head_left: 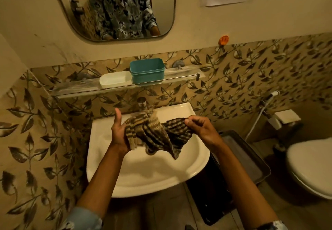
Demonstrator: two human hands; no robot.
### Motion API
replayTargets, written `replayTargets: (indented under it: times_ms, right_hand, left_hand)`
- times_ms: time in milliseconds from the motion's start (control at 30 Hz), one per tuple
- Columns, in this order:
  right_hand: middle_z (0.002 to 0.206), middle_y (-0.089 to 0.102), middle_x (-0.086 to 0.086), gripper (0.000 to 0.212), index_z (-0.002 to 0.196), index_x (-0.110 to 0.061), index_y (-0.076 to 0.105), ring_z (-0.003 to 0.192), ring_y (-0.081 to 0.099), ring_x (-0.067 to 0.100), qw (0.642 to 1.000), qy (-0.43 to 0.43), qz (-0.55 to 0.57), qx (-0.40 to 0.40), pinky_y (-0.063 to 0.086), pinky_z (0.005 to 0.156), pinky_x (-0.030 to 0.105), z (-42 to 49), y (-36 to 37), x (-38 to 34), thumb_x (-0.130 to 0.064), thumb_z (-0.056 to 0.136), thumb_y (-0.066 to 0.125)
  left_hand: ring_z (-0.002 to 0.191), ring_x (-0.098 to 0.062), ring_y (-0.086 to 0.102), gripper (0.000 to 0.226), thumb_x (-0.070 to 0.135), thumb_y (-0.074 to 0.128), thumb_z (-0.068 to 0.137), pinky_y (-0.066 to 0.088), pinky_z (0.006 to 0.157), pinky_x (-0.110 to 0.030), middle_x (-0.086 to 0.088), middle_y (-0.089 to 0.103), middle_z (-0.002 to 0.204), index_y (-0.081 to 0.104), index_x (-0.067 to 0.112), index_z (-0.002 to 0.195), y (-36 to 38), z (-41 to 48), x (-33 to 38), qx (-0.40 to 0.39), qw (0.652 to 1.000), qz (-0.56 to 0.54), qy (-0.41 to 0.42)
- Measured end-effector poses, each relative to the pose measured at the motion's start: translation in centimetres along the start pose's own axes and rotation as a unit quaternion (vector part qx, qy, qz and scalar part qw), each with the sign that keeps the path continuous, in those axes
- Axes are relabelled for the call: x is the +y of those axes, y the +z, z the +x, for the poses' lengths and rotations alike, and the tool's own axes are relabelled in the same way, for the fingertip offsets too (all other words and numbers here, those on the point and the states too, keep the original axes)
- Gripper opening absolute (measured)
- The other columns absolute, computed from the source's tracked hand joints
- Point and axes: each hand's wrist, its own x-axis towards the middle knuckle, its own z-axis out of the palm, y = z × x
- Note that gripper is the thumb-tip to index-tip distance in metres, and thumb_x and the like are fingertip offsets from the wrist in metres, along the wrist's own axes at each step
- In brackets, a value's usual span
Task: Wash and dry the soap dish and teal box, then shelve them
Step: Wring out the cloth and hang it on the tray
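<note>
The teal box (147, 70) stands upright on the glass shelf (181, 74) above the sink, and the white soap dish (115, 79) sits touching its left side. Over the white sink (143, 172) I hold a striped brown cloth (158, 134) between both hands. My left hand (119, 132) grips its bunched left end with the thumb raised. My right hand (199, 127) pinches the cloth's right edge. A corner of the cloth hangs down into the basin.
A chrome tap (142, 103) rises behind the cloth. A mirror (115, 7) hangs above the shelf. To the right are a dark bin with a tray-like lid (248, 159), a toilet (312, 167) and a spray hose (260, 113). An orange hook (224, 40) is on the wall.
</note>
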Motion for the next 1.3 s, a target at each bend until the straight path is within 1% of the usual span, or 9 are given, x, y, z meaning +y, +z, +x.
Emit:
replayTargets:
  times_ms: [133, 233, 300, 467, 700, 833, 1033, 1167, 1300]
  right_hand:
    - [0.070, 0.059, -0.008, 0.025, 0.073, -0.020, 0.062, 0.072, 0.056, 0.008, 0.988, -0.038, -0.150, 0.017, 0.046, 0.068, 0.025, 0.7, 0.7, -1.7, -0.023, 0.096, 0.053]
    - [0.065, 0.050, -0.008, 0.029, 0.068, -0.021, 0.053, 0.063, 0.048, 0.005, 0.972, -0.061, -0.227, 0.014, 0.040, 0.063, 0.024, 1.6, 0.9, -3.1, -0.023, 0.097, 0.050]
    - [0.063, 0.048, -0.010, 0.032, 0.067, -0.027, 0.052, 0.059, 0.045, 0.003, 0.963, -0.054, -0.265, 0.003, 0.037, 0.060, 0.022, 2.1, 0.4, -4.2, -0.025, 0.099, 0.048]
    - [0.076, 0.063, -0.002, 0.026, 0.083, -0.018, 0.067, 0.070, 0.058, 0.010, 0.935, -0.004, -0.353, -0.044, 0.046, 0.068, 0.030, 3.1, -2.7, -6.4, -0.030, 0.097, 0.049]
    - [0.086, 0.059, -0.008, 0.023, 0.090, -0.027, 0.056, 0.078, 0.056, 0.007, 0.917, 0.044, -0.394, -0.028, 0.042, 0.064, 0.023, 2.7, -9.6, -7.8, -0.049, 0.086, 0.061]
    - [0.118, 0.055, -0.010, 0.064, 0.115, -0.036, 0.044, 0.111, 0.052, 0.011, 0.955, 0.092, -0.281, -0.011, 0.047, 0.087, 0.028, 1.0, -15.5, -6.7, -0.048, 0.064, 0.081]
    - [0.109, 0.068, -0.008, 0.030, 0.105, -0.026, 0.066, 0.106, 0.061, 0.012, 0.932, 0.114, -0.334, -0.081, 0.050, 0.093, 0.044, 0.0, -24.3, -2.7, -0.023, 0.077, 0.075]
    - [0.084, 0.065, -0.013, 0.009, 0.087, -0.024, 0.067, 0.080, 0.061, -0.005, 0.945, 0.102, -0.307, -0.050, 0.048, 0.073, 0.026, 0.4, -28.6, -0.5, -0.015, 0.085, 0.066]
    - [0.091, 0.061, -0.005, 0.005, 0.090, -0.020, 0.061, 0.084, 0.062, 0.010, 0.944, 0.084, -0.319, 0.015, 0.053, 0.067, 0.024, 1.7, -32.0, 0.5, -0.015, 0.090, 0.059]
  left_hand:
    - [0.088, -0.028, 0.067, 0.078, 0.064, 0.022, 0.090, 0.054, 0.075, -0.031, -0.009, 0.073, 0.083, 0.073, 0.007, 0.078, -0.6, 0.2, -2.1, 0.099, 0.967, 0.233, -0.024]
    - [0.068, -0.014, 0.058, 0.042, 0.047, 0.052, 0.089, 0.047, 0.066, -0.032, 0.000, 0.063, 0.067, 0.063, 0.013, 0.068, 0.3, 1.3, -3.7, 0.231, 0.797, 0.551, 0.087]
    - [0.086, -0.010, 0.061, 0.023, 0.039, 0.067, 0.082, 0.051, 0.076, -0.030, 0.002, 0.068, 0.093, 0.067, 0.020, 0.094, 2.0, 2.0, -4.0, 0.200, 0.750, 0.611, 0.152]
    - [0.099, 0.003, 0.062, 0.062, 0.049, 0.077, 0.067, 0.054, 0.080, -0.017, 0.013, 0.063, 0.110, 0.051, 0.033, 0.121, 9.0, 5.1, -4.8, -0.049, 0.775, 0.618, 0.122]
    - [0.084, -0.002, 0.065, 0.032, 0.002, 0.069, 0.080, 0.054, 0.070, -0.014, -0.003, 0.065, 0.098, 0.060, 0.005, 0.110, 15.4, 11.3, -7.9, -0.074, 0.804, 0.577, 0.125]
    - [0.095, -0.011, 0.064, 0.027, 0.011, 0.060, 0.088, 0.055, 0.081, -0.032, -0.006, 0.067, 0.107, 0.062, 0.010, 0.115, 18.0, 14.7, -9.2, -0.109, 0.778, 0.613, 0.084]
    - [0.072, 0.006, 0.060, 0.026, 0.014, 0.048, 0.094, 0.044, 0.062, -0.016, 0.013, 0.064, 0.079, 0.063, 0.030, 0.081, 20.4, 20.0, -11.4, -0.116, 0.754, 0.641, 0.077]
    - [0.081, -0.012, 0.061, 0.029, 0.016, 0.042, 0.096, 0.048, 0.073, -0.031, 0.003, 0.065, 0.080, 0.063, 0.025, 0.079, 20.7, 23.6, -12.1, -0.060, 0.783, 0.615, 0.071]
    - [0.068, -0.003, 0.062, 0.039, 0.018, 0.039, 0.096, 0.046, 0.064, -0.026, 0.013, 0.067, 0.067, 0.066, 0.026, 0.069, 19.9, 26.5, -13.2, -0.033, 0.826, 0.563, 0.002]
